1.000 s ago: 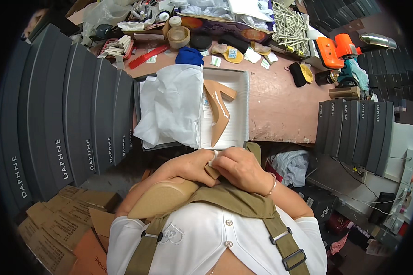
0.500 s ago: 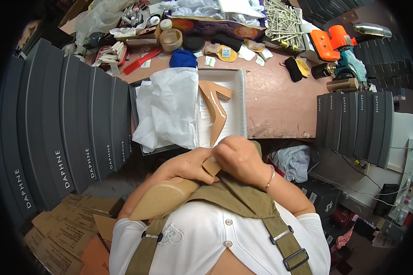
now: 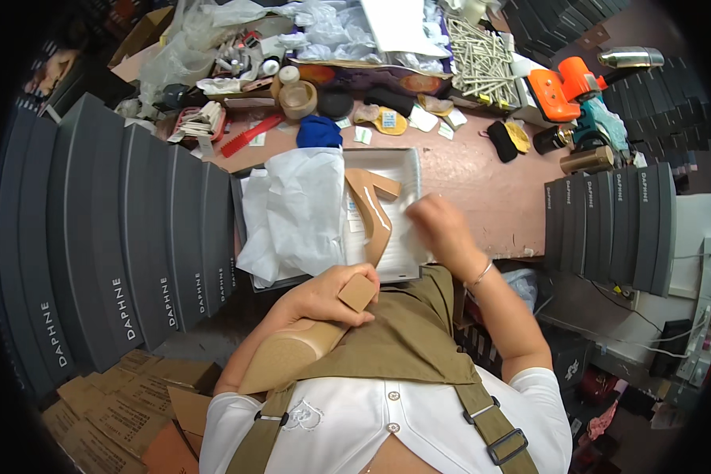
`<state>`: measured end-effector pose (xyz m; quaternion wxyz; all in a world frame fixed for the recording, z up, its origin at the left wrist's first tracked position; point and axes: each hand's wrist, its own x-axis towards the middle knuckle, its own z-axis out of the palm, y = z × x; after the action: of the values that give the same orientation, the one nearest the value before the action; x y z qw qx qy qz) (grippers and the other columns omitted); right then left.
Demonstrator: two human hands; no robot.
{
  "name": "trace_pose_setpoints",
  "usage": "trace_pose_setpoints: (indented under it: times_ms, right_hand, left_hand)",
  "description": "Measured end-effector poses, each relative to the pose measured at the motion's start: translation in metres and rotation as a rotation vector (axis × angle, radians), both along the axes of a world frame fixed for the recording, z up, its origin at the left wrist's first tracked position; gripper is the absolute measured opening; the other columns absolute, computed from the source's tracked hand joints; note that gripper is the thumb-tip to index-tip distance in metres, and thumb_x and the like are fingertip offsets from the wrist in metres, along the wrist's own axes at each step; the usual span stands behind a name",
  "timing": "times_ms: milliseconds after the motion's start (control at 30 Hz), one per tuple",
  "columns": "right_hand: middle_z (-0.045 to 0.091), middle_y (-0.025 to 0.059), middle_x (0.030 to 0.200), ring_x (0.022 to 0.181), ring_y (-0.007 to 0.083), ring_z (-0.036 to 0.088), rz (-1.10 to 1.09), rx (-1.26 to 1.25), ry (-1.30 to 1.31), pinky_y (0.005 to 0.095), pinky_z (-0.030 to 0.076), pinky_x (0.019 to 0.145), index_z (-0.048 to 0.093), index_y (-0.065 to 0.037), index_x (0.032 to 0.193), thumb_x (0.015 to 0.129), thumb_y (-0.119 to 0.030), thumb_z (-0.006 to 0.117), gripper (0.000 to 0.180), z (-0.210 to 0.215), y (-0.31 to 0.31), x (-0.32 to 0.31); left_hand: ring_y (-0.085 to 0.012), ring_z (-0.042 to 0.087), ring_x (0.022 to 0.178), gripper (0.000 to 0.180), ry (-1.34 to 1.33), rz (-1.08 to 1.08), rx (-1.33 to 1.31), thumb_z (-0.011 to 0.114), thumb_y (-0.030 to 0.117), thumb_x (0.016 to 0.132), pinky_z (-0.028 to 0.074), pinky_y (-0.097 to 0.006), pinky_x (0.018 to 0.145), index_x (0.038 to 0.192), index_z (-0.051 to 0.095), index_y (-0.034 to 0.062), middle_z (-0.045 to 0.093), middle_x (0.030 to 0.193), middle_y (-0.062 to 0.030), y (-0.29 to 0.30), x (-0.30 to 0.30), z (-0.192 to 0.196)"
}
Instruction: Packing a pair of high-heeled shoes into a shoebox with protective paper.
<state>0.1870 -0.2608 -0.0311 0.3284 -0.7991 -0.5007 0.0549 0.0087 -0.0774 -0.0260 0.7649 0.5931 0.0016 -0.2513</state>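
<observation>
Close to my body, my left hand (image 3: pixel 333 294) is closed around a tan high-heeled shoe (image 3: pixel 288 354). The shoe's sole faces up, its toe points to the lower left along my forearm, and the square heel tip shows beside my fingers. My right hand (image 3: pixel 444 237) is raised by the right edge of the open shoebox (image 3: pixel 409 170), its fingers smeared by motion, so whether they hold anything is unclear. In the box lies the matching glossy tan shoe (image 3: pixel 371 209) on its side. White tissue paper (image 3: pixel 300 213) covers the box's left part.
Stacked grey shoeboxes line the left (image 3: pixel 91 229) and right (image 3: pixel 608 225) sides. At the back of the table are a red comb (image 3: pixel 251 136), a blue cloth (image 3: pixel 319 132), tape rolls, sponges, a box of white sticks (image 3: pixel 482 63) and an orange tool (image 3: pixel 557 91). Cardboard (image 3: pixel 110 403) lies lower left.
My right hand has moved away from the held shoe's heel, up and to the right beside the box. My left hand still grips the shoe, its heel tip now uncovered. The view has shifted slightly.
</observation>
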Motion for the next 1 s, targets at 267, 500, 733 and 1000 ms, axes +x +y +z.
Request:
trace_pose_setpoints:
  times_ms: [267,500,733,1000]
  right_hand:
    - [0.059,0.0134,0.081,0.072,0.0295,0.059,-0.304,0.25,-0.146,0.0361,0.047,0.064,0.059,-0.002,0.089,0.084,-0.006,0.062,0.007,-0.001,0.042,0.146]
    - [0.063,0.0096,0.087,0.078,0.023,0.061,0.236,0.152,0.36,0.0314,0.049,0.069,0.063,-0.004,0.094,0.082,-0.005,0.065,0.012,0.062,0.04,-0.001]
    - [0.056,0.0034,0.087,0.079,0.0215,0.055,0.209,0.027,0.147,0.0329,0.042,0.072,0.064,-0.01,0.102,0.079,-0.01,0.063,0.023,0.027,0.002,-0.104]
    - [0.057,0.0052,0.085,0.076,0.023,0.055,0.189,0.072,0.277,0.0337,0.043,0.068,0.063,-0.008,0.1,0.078,-0.009,0.068,0.023,0.028,-0.024,-0.104]
  left_hand:
    - [-0.0263,0.057,0.082,0.04,-0.499,0.204,0.529,0.077,0.015,0.065,0.046,-0.033,0.077,0.094,0.052,0.0048,0.058,0.089,-0.0102,0.038,0.035,0.037]
    - [-0.0274,0.057,0.077,0.042,-0.34,0.175,0.51,0.075,0.013,0.062,0.047,-0.034,0.073,0.095,0.051,0.0034,0.058,0.084,-0.0109,0.03,0.023,0.021]
    - [-0.0079,0.053,0.075,0.04,0.09,0.073,-0.021,0.071,0.003,0.063,0.045,-0.025,0.065,0.097,0.051,0.0033,0.058,0.079,-0.0026,-0.009,-0.007,-0.029]
    - [-0.0065,0.051,0.075,0.04,0.07,-0.045,0.068,0.07,0.0,0.062,0.042,-0.024,0.064,0.097,0.051,0.0044,0.058,0.08,-0.001,-0.007,-0.004,-0.013]
